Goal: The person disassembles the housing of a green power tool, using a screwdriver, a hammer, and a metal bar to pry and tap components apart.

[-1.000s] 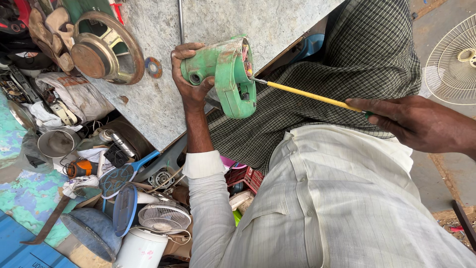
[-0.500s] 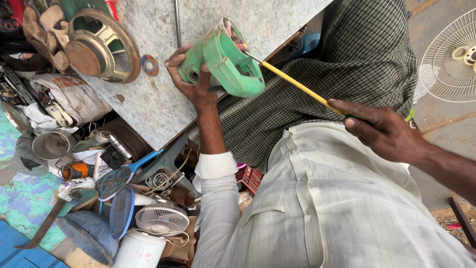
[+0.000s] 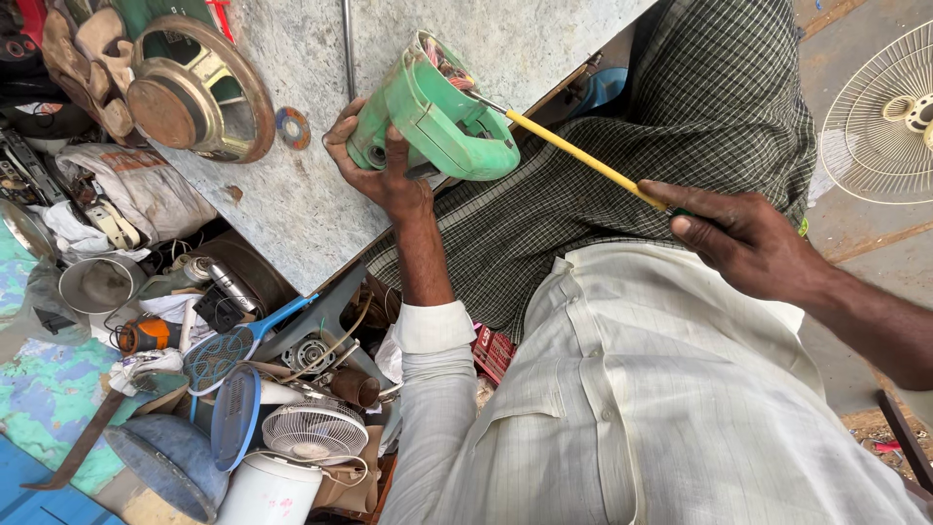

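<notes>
Leaning over the speckled grey tabletop (image 3: 292, 204), the person props a green plastic housing (image 3: 437, 122) at its edge. The left hand (image 3: 384, 170) wraps its narrow end, grip clamped tight. It looks rigid, light, smooth enough to slip; coloured wires inside seem delicate. The right hand (image 3: 748, 238) pinches a yellow-shafted screwdriver (image 3: 573, 156), tip inside the housing.

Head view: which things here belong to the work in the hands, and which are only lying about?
In use:
left hand
green casing
right hand
yellow screwdriver

Lying about:
speaker frame
small white fan
fan guard
</notes>
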